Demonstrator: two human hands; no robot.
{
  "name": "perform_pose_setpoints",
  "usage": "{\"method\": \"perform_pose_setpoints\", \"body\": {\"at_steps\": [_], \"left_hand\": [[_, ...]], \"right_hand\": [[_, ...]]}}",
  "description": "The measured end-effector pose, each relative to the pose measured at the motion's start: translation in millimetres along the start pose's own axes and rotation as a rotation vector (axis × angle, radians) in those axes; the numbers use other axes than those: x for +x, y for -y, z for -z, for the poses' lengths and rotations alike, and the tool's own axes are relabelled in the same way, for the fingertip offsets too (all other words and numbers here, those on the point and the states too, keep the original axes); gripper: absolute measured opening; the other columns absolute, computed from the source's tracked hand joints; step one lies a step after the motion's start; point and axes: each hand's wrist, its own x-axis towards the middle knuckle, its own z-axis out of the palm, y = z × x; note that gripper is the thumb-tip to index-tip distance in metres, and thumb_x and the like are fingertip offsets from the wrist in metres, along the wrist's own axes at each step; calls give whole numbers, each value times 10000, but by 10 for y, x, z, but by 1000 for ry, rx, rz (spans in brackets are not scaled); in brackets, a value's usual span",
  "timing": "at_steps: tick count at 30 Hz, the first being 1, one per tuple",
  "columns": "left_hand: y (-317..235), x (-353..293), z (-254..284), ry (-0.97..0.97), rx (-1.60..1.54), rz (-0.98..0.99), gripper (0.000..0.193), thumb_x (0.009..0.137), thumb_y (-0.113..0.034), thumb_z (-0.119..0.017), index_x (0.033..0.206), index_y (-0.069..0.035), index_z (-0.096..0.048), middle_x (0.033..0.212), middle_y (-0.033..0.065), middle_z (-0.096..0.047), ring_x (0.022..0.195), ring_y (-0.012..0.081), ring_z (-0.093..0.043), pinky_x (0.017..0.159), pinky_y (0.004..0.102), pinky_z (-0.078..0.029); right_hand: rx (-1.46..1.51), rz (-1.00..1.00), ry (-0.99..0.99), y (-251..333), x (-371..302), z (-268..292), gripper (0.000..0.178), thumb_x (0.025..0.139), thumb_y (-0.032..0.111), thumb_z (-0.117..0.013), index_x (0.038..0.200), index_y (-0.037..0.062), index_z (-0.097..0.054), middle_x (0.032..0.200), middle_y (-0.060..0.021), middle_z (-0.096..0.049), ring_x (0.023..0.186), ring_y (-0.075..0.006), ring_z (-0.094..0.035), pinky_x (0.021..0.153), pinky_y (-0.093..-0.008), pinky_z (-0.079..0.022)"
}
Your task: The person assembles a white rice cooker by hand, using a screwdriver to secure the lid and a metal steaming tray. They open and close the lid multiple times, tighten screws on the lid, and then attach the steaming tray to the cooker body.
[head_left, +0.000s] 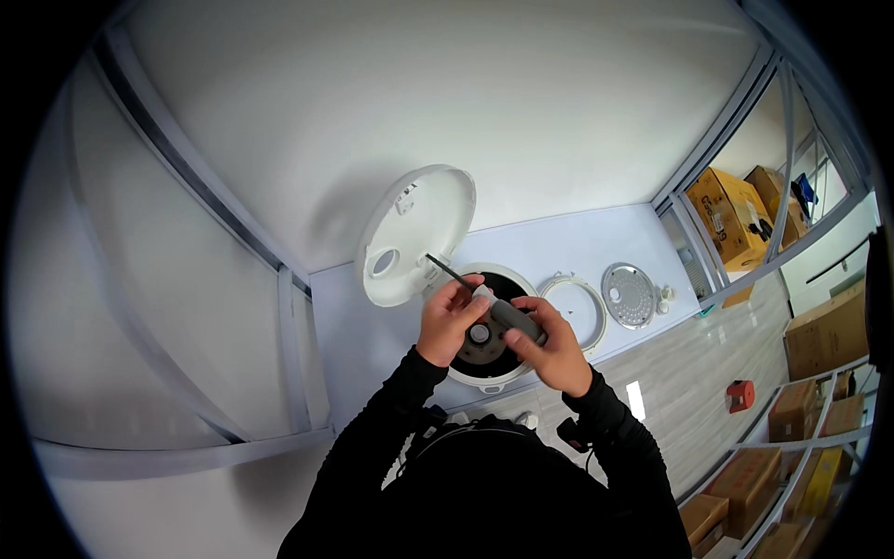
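Note:
A screwdriver (511, 317) with a thick grey and white handle and a long dark shaft is between my hands, its tip pointing up and left. My left hand (449, 326) is closed round the front of the handle, near the shaft. The rear grey end sits in the fingers of my right hand (557, 352). Beneath both hands stands a round white rice cooker (494, 382), dark inside, with a metal plate and a round centre piece at its bottom. Its white lid (445, 210) is tilted up behind it, with a round hole; the shaft crosses in front of the lid.
Right of the cooker lie a white ring (596, 321), a perforated metal disc (629, 296) and small white parts (666, 298) on the white table (349, 363). White panels stand behind and at left. Cardboard boxes (726, 219), a shelf of cartons and a red stool (740, 396) are at right.

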Motion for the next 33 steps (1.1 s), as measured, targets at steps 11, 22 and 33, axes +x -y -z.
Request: {"method": "perform_pose_setpoints", "body": {"at_steps": [11,22,33], "left_hand": [[-30,0,30,-25,93,-20,413,1020,-178,-656,1379,3,-561,1248,90,-666,1006,129,-650,870,269,-524],[-147,-118,-426,23,340,-74,533,967,-115,-678,1454,9,-502,1247,99,-667,1008,125,-640,912,277,-507],[702,135,-1935,-43,864,-110,254,924,-76,-728,1170,-33,-680,1032,36,-714,869,97,-631,766,254,-466]], "right_hand": [[-450,375,-79,-85,3,51,470,895,178,-769,1300,2,-607,1092,-225,-709,960,-408,-714,818,-415,-570],[-368,485,56,-285,-29,798,491,886,138,-745,1339,33,-585,1068,-179,-689,876,-381,-693,768,-405,-555],[-487,360,-24,-685,-142,2461,390,862,265,-819,1143,29,-689,1004,-192,-720,880,-402,-705,743,-424,-566]]}}
